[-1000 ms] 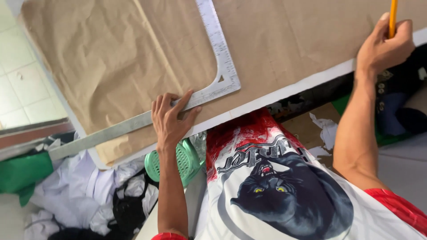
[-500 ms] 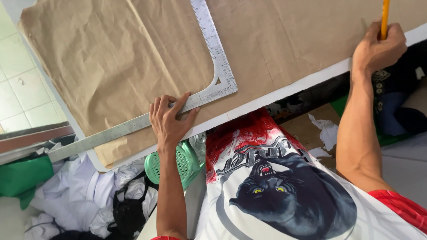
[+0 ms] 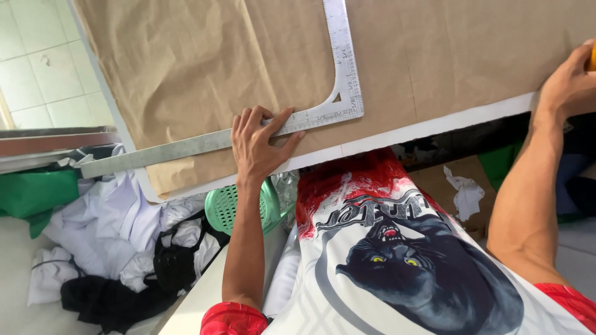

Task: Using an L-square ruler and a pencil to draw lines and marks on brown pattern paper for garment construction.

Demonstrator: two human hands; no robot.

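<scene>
Bright, even daylight; soft shadows under the left hand [image 3: 259, 144]; steel square [image 3: 338, 74] slightly glary; sharp focus, mild wide-angle stretch at edges.

Paper sheet [image 3: 186, 68]: spread over your tabletop [image 3: 434, 127], reaching nearly to its near edge.
L-square ruler [image 3: 338, 68]: lies on the paper, one arm running away from you, the other running left past the tabletop's corner.
Left hand [image 3: 257, 146]: flat on the ruler's left-running arm, near its corner.
Right hand [image 3: 568, 80]: on the paper at the far right, well apart from the ruler.
Basket [image 3: 239, 208]: below the tabletop edge, behind your left forearm.
Heap of clothes [image 3: 112, 242]: left of the basket, lower down.
</scene>
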